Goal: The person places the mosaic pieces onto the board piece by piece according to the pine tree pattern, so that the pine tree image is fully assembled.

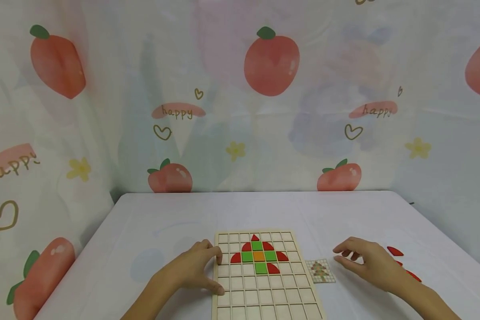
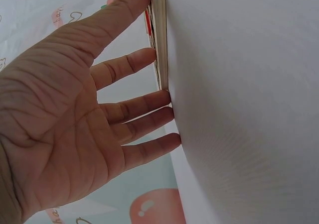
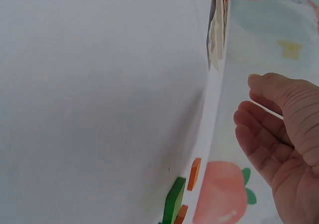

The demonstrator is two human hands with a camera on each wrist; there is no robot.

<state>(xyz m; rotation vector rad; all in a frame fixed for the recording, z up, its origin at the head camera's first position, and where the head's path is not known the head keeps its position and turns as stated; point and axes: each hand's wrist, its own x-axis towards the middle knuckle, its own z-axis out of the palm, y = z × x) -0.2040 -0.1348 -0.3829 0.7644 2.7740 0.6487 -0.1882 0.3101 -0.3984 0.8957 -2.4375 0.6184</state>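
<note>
A wooden grid board [image 1: 264,296] lies on the table, its upper cells filled with green squares, an orange square [image 1: 258,256], red quarter-rounds and a red triangle [image 1: 254,238] in a tree-like shape. At the board's left edge, my left hand [image 1: 192,270] rests with thumb and fingers spread; the left wrist view shows its fingertips by the board's side [image 2: 160,40]. To the right of the board, my right hand [image 1: 364,262] hovers over the table, fingers loosely bent and holding nothing. Between them lies a small pattern card [image 1: 321,271] with a printed tree, beside the board.
Red pieces [image 1: 395,251] lie beyond and beside my right hand, partly hidden by it. Low in the right wrist view are a green piece [image 3: 173,200] and orange pieces [image 3: 194,174] on the white table [image 1: 164,222]. Fruit-printed curtains [image 1: 232,169] stand behind and at the sides.
</note>
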